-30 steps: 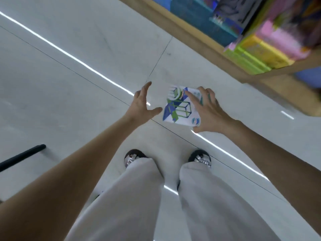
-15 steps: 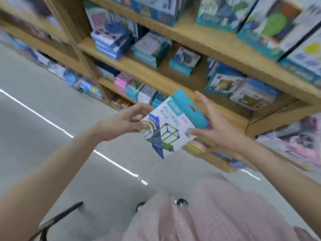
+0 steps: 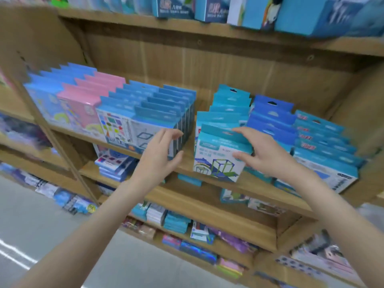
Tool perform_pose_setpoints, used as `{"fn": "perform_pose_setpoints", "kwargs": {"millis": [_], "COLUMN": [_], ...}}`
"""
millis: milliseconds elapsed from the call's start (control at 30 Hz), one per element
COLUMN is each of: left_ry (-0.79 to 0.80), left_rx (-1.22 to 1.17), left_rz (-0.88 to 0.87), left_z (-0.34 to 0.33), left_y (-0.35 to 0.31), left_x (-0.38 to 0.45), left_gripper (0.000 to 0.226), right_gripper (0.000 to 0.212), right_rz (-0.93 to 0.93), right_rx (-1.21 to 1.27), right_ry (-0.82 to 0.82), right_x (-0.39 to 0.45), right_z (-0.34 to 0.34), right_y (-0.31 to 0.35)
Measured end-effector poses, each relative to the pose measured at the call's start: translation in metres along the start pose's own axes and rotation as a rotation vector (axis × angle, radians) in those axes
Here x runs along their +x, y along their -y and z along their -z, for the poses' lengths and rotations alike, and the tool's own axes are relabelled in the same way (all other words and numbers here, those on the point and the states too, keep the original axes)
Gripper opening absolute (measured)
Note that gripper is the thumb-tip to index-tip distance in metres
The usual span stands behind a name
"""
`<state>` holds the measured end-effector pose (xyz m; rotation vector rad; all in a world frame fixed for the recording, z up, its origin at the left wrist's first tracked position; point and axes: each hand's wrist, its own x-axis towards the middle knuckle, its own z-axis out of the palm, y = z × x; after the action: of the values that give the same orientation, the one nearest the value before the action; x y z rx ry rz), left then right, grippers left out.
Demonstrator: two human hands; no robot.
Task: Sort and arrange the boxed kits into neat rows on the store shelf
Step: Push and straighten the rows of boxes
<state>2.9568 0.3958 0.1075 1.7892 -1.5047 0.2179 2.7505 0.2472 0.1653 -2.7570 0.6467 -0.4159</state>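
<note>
Up at shelf level now: half a second ago the kit (image 3: 218, 161) was held in mid-air between both hands in front of the shelving; it now stands upright on the wooden shelf (image 3: 207, 182), at the front of the teal row (image 3: 228, 107). View has swung closer, so this one shelf fills the frame.

Shelf contents, left to right: blue boxes (image 3: 47, 94), pink boxes (image 3: 87, 100), blue rows (image 3: 153, 109) with a shapes print on the front box, a bare gap, the teal row, darker blue row (image 3: 272, 119), then a light-blue row (image 3: 324, 142) with red lettering. All stand upright, one behind another.

Left hand (image 3: 160, 154) is open, fingers spread and curled a little, gripping nothing; fingertips at the front right corner of the blue rows, left of the gap. Kit sits just right of that gap. Right hand (image 3: 264, 154) is on the kit's upper right corner, thumb on the front face, fingers over the top flap, loosely holding it.
</note>
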Motion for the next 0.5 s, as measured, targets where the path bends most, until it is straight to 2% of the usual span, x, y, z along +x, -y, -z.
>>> {"fn": "perform_pose_setpoints", "kwargs": {"millis": [100, 200, 267, 367, 433, 500], "left_ry": [-0.013, 0.021, 0.079, 0.175, 0.253, 0.322], "left_rx": [0.129, 0.236, 0.316, 0.43, 0.466, 0.521], "left_rz": [-0.104, -0.221, -0.307, -0.37, -0.389, -0.405], "left_z": [0.006, 0.009, 0.009, 0.011, 0.015, 0.019], "left_y": [0.011, 0.018, 0.023, 0.031, 0.038, 0.047], "left_x": [0.029, 0.049, 0.062, 0.079, 0.088, 0.095], "left_gripper": [0.044, 0.056, 0.066, 0.082, 0.091, 0.098], "right_gripper": [0.056, 0.063, 0.084, 0.117, 0.12, 0.113], "right_rz": [0.021, 0.086, 0.059, -0.058, -0.091, -0.091], "right_rx": [-0.102, -0.347, -0.478, -0.553, -0.587, -0.608], "right_ry": [0.08, 0.055, 0.047, 0.156, 0.202, 0.194], "right_x": [0.028, 0.043, 0.049, 0.063, 0.073, 0.08], "right_z": [-0.001, -0.002, -0.005, -0.011, -0.015, -0.019], "right_y": [-0.003, 0.001, 0.005, 0.007, 0.008, 0.01]}}
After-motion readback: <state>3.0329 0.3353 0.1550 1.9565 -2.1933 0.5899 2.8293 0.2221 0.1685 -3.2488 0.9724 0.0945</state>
